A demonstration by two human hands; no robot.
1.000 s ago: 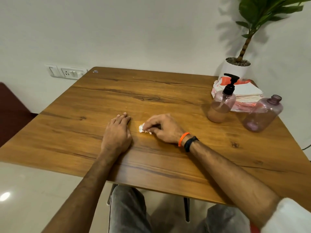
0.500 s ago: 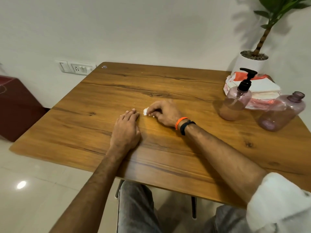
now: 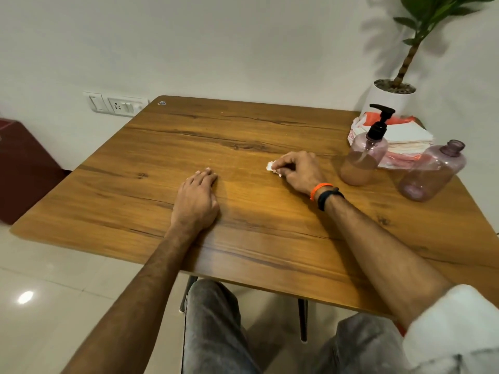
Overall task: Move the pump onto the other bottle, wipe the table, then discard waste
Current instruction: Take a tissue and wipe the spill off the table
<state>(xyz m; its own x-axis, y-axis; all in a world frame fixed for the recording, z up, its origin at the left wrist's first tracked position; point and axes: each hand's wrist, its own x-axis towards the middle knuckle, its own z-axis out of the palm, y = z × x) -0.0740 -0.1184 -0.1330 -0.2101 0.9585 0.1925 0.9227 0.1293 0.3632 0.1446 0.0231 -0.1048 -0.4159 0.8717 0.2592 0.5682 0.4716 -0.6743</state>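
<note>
My right hand (image 3: 298, 171) pinches a small crumpled white tissue (image 3: 270, 166) and presses it against the wooden table (image 3: 243, 233) near its middle. My left hand (image 3: 197, 201) rests flat on the table to the left, fingers straight. At the right side stands a pink bottle (image 3: 361, 163) holding brownish liquid, with the black pump (image 3: 379, 122) screwed on it. Beside it, further right, is a second pink bottle (image 3: 430, 171) with an open neck and no pump.
A stack of white and orange packets (image 3: 405, 139) lies behind the bottles. A potted plant in a white pot (image 3: 391, 99) stands at the back right corner. A dark red cabinet (image 3: 24, 168) sits on the floor at left. Wall sockets (image 3: 116, 103) are behind the table.
My right hand has slid the tissue across the table to the right, away from my left hand. My left hand stays flat in place. The camera has shifted left.
</note>
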